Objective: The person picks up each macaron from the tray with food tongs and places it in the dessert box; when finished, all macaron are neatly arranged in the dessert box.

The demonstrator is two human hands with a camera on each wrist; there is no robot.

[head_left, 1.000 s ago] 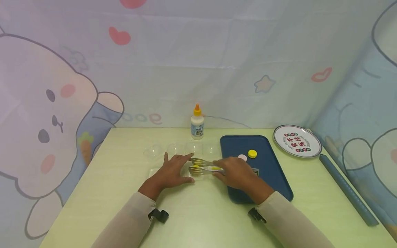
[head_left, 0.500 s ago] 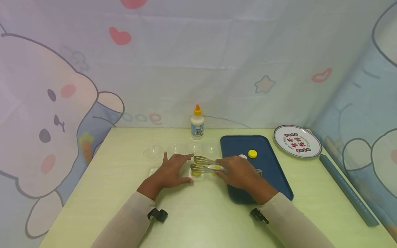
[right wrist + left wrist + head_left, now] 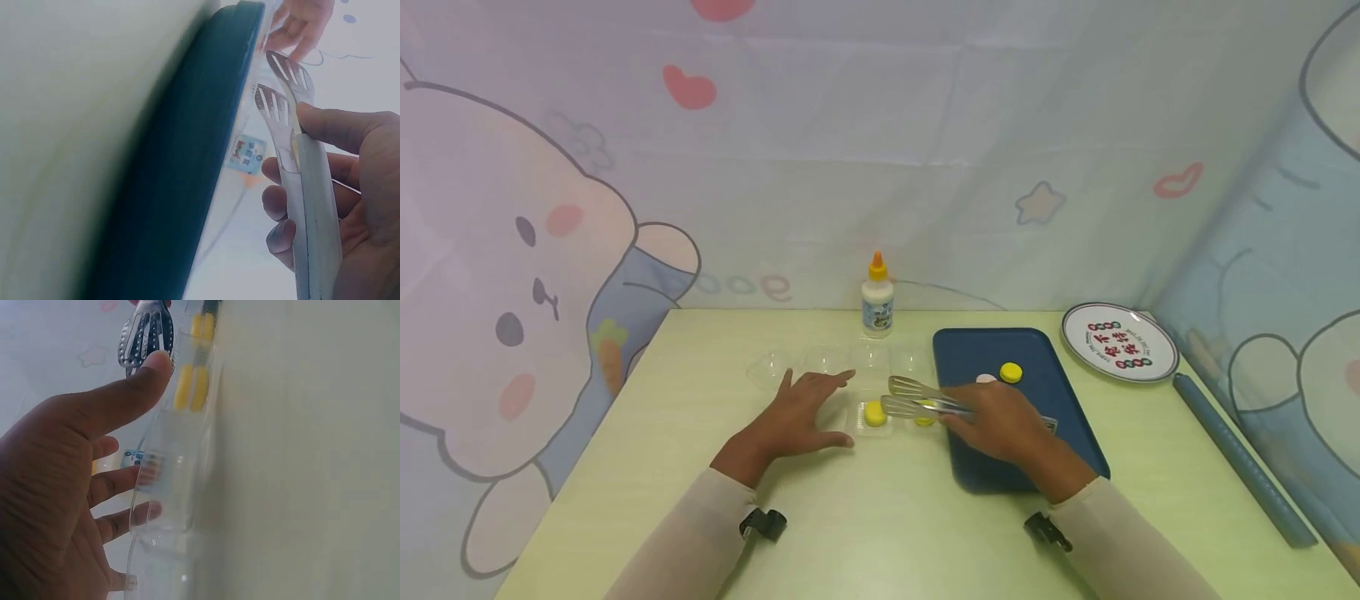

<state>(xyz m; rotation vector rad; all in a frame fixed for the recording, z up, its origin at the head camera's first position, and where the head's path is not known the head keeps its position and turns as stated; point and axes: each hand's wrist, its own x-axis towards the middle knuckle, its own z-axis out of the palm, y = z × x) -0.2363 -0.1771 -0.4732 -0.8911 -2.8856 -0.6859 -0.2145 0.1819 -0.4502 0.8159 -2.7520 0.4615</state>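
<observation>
honestly, the clear plastic tray (image 3: 178, 503) seems like the thing to worry about. a yellow disc (image 3: 875, 413) and a second yellow disc (image 3: 924, 421) are seated in neighbouring compartments of it, and the metal tongs (image 3: 931, 404) are held over that end by the right hand (image 3: 1000, 421), fingers wrapped round the handles. the tong tips are parted and nothing can be seen pinched between them. on the left hand (image 3: 797, 421), the fingers are spread around the tray's other end; whether it's actually being touched can't be told. if it isn't being steadied, a flimsy tray like that could probably be dragged by a snagged tip, and a disc could get flipped out. the third yellow disc (image 3: 1011, 372) and pale pink disc (image 3: 986, 378) are sat close together on the blue tray (image 3: 981, 475), so with a sloppy, off-centre pinch the neighbour might be nudged.
</observation>
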